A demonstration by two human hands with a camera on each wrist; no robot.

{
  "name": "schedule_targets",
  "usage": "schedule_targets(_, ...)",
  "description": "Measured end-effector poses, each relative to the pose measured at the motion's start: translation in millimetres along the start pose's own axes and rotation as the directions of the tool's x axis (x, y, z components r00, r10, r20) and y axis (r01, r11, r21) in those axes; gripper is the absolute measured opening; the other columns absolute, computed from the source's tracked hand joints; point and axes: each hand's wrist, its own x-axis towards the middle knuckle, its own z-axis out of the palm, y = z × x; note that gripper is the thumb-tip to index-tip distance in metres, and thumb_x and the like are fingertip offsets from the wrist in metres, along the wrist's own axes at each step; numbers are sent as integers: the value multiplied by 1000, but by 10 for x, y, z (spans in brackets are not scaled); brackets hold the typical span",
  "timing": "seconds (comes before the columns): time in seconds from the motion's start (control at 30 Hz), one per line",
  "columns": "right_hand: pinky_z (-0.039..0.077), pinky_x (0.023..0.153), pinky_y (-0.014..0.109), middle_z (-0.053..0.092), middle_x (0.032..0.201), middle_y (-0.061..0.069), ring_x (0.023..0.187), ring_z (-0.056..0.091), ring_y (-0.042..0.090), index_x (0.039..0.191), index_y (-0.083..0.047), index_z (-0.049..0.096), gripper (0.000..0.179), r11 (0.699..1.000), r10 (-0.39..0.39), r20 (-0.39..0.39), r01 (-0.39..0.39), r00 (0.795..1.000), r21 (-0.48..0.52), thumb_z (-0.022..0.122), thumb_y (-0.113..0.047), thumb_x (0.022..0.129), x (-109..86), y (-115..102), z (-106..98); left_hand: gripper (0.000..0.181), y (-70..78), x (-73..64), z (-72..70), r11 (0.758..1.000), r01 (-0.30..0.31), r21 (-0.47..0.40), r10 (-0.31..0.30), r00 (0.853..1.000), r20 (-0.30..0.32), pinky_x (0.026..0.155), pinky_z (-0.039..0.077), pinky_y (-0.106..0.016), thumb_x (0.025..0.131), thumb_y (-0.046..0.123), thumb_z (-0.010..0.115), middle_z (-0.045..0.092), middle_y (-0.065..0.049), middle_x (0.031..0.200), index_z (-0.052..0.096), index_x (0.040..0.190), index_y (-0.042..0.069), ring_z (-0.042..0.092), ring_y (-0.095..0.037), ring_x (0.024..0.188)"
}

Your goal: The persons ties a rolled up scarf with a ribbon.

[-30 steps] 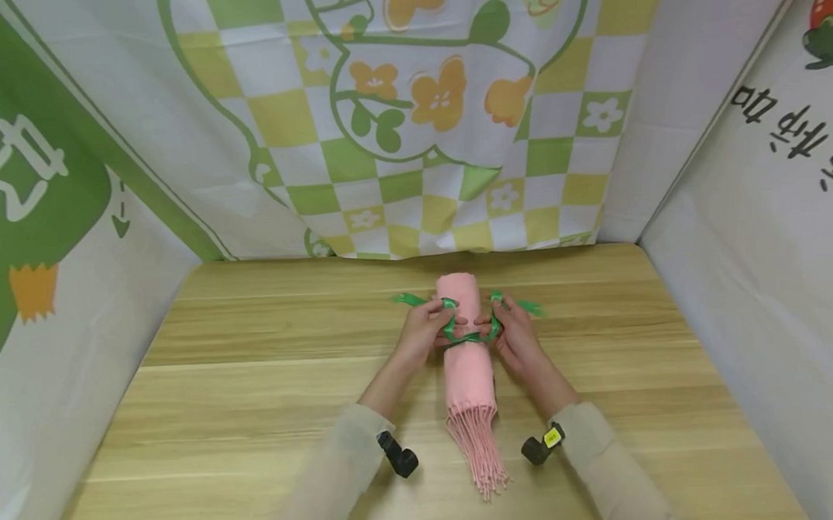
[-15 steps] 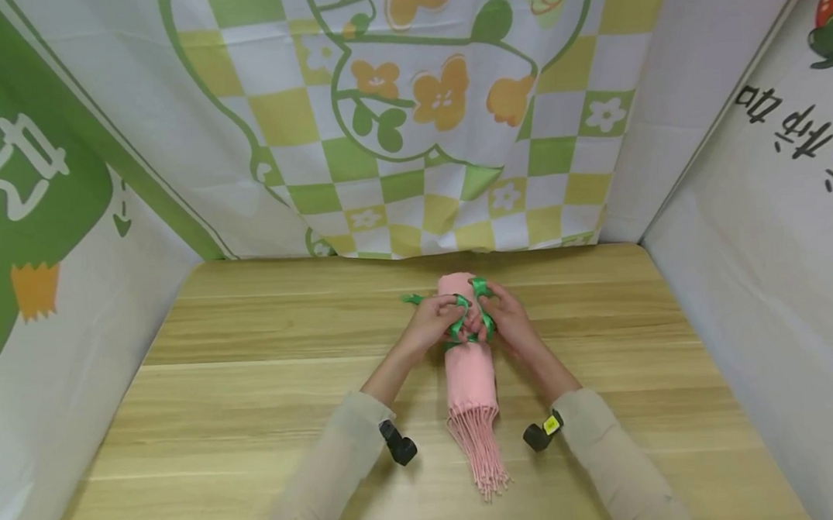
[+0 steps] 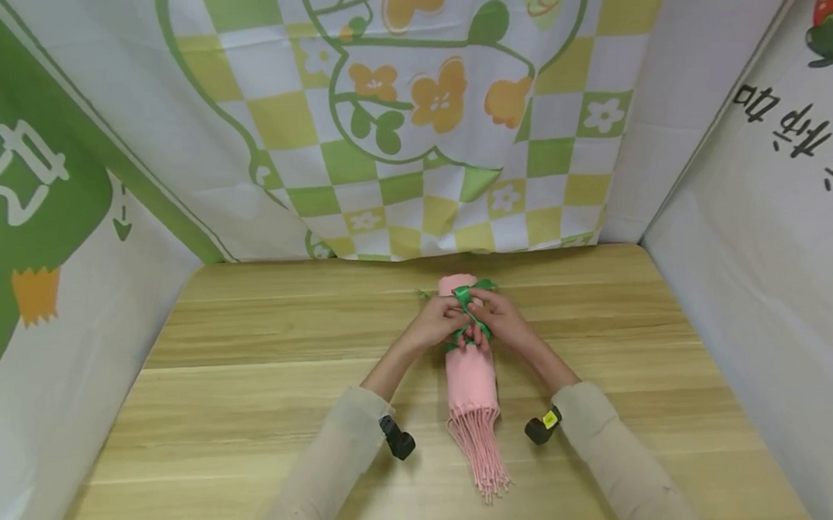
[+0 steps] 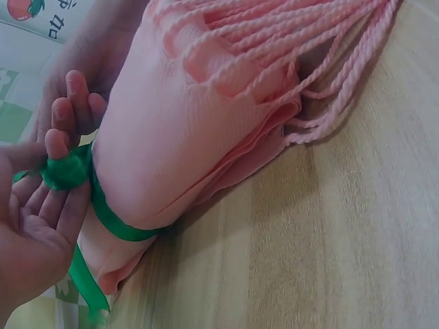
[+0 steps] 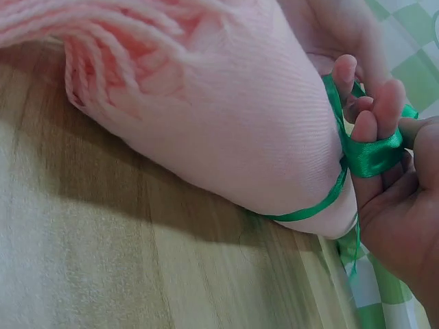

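A rolled pink scarf (image 3: 471,382) with twisted fringe lies lengthwise on the table, its fringe toward me. Round its upper part runs a green ribbon (image 4: 116,221), with loops of it gathered between the hands. My left hand (image 3: 436,322) pinches a ribbon loop from the left. From the right, my right hand (image 3: 506,318) holds another part of the ribbon, seen wrapped across the fingers in the right wrist view. The fingertips of both hands meet above the scarf. One ribbon end hangs down in the left wrist view. Where the loops cross is partly hidden by fingers.
The wooden table (image 3: 270,421) extends on both sides of the scarf. A checked cloth (image 3: 357,177) hangs at its back edge, and printed white panels stand left and right. Each sleeve cuff carries a small black camera (image 3: 398,439).
Both hands have come closer together over the scarf. The two separate ribbon loops now cross in the middle, and the ends at the sides have drawn inward. The scarf stays in place.
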Motion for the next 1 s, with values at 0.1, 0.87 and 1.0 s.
schedule_targets(0.1,40,36,26,51,50,-2,37,48,9,148,6,38,46,999,0,-19,-1,1000,-45,47,-6,104,-5,-6,0,21,-3,-4,6,1000,-1,-3,1,1000,12,56,51,-21,101,12,56,69,1,74,66,113,-3,62,-8,60)
schedule_targets(0.87,38,43,13,56,60,-7,45,45,-1,116,-22,64,21,780,208,-41,-140,977,610,45,-16,107,-114,75,91,40,-82,24,65,996,-11,-84,1,993,-119,48,34,-22,106,22,48,55,3,56,62,76,-1,45,-7,48)
schedule_targets(1.0,38,43,12,57,60,-7,45,45,-2,108,-20,69,23,751,168,-55,-91,984,654,47,-12,106,-119,99,116,39,-81,21,71,994,-5,-111,-8,992,-124,47,33,-22,107,20,46,54,4,55,61,74,3,45,-6,47)
